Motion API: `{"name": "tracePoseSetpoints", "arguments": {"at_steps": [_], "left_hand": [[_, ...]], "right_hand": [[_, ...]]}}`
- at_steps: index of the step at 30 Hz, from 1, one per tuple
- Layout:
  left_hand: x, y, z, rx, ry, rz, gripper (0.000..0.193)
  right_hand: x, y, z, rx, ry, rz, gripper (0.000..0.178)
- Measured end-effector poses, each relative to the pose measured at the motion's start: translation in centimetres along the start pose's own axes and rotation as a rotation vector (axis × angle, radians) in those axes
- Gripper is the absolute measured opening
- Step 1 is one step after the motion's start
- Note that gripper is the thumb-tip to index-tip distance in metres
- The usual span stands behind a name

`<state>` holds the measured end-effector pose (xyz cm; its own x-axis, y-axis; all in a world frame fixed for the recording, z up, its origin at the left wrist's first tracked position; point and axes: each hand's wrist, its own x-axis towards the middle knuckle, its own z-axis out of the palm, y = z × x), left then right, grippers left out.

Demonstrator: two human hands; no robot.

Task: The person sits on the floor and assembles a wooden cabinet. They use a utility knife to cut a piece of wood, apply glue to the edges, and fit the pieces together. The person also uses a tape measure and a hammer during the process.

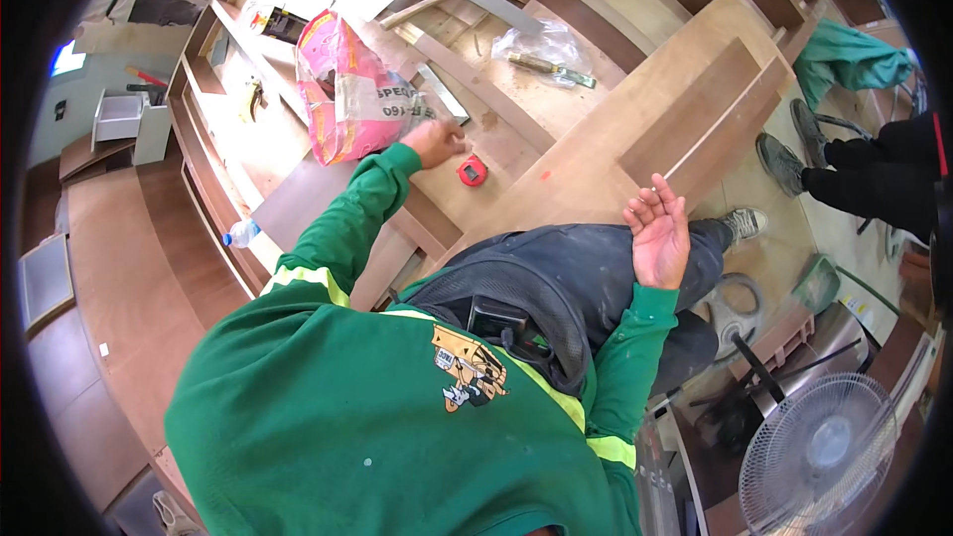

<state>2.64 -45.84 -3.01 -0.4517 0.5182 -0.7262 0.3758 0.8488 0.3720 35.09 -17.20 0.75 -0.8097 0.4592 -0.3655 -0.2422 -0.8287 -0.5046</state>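
In the upper left of the frame, a white drawer [120,117] is sitting open from its cabinet, and below it a long brown panel [149,283] is running down the left side. A clear bottle [241,233] with a blue cap is lying left of centre. Above it, a yellow-handled tool [255,99] is resting on pale board.

The pink bag [338,104], printed and crumpled, is lying in the upper middle, just left of my left hand [435,144]. I'm holding that hand palm down with its fingers bent; I cannot tell whether they are pinching anything or touching the bag. A flat metal strip [443,94] is lying just above my knuckles, and the red tape measure [473,171] is resting just below and right of my fingertips, apart from them. Higher up, a clear plastic bag [556,45] is lying on the boards.

Right of centre, I'm holding my right hand [660,236] palm up and empty, its fingers loosely spread and slightly curled. Farther right, a co-worker's grey shoe [780,165] is resting on the floor, and a round fan [826,442] is standing in the lower right.
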Motion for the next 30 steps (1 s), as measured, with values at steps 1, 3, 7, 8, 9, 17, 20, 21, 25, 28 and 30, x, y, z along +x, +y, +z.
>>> {"name": "tracePoseSetpoints", "arguments": {"at_steps": [1,3,7,8,9,17,20,21,25,28,30], "left_hand": [[0.4,-0.4,2.1,0.018,0.074,0.026,0.066],[1.4,-2.2,7.5,0.064,0.224,0.079,0.080],[2.3,-3.5,12.1,0.133,0.129,0.191,0.093],[2.1,-3.3,12.1,0.114,0.138,0.164,0.093],[1.4,-2.1,11.5,0.095,0.151,0.135,0.093],[-0.2,10.2,-2.9,0.003,0.472,0.426,0.033],[5.3,11.1,-4.5,-0.006,0.520,0.451,0.035],[8.1,10.5,-4.7,0.062,0.521,0.450,0.037],[19.4,6.2,-2.9,0.282,0.508,0.405,0.050],[23.0,6.8,-1.1,0.415,0.457,0.286,0.059],[23.9,7.3,-0.5,0.537,0.458,0.226,0.056]], "right_hand": [[0.0,-0.1,0.1,0.024,-0.011,-0.002,0.054],[0.4,-0.1,-0.1,0.077,-0.027,-0.007,0.054],[0.6,-0.3,-0.5,0.122,-0.052,-0.005,0.056],[0.5,-0.3,-0.7,0.120,-0.055,-0.001,0.056],[0.4,-0.3,-0.8,0.124,-0.069,-0.003,0.056],[0.0,-0.6,-0.8,0.166,-0.130,-0.005,0.058],[0.1,-0.5,-0.7,0.162,-0.134,-0.002,0.058],[0.0,-0.5,-0.7,0.161,-0.132,-0.005,0.058],[-0.1,-0.4,-0.4,0.181,-0.142,0.001,0.058],[0.0,-0.6,-0.3,0.169,-0.125,0.001,0.058],[0.2,-0.8,-0.3,0.147,-0.107,0.006,0.058]]}}
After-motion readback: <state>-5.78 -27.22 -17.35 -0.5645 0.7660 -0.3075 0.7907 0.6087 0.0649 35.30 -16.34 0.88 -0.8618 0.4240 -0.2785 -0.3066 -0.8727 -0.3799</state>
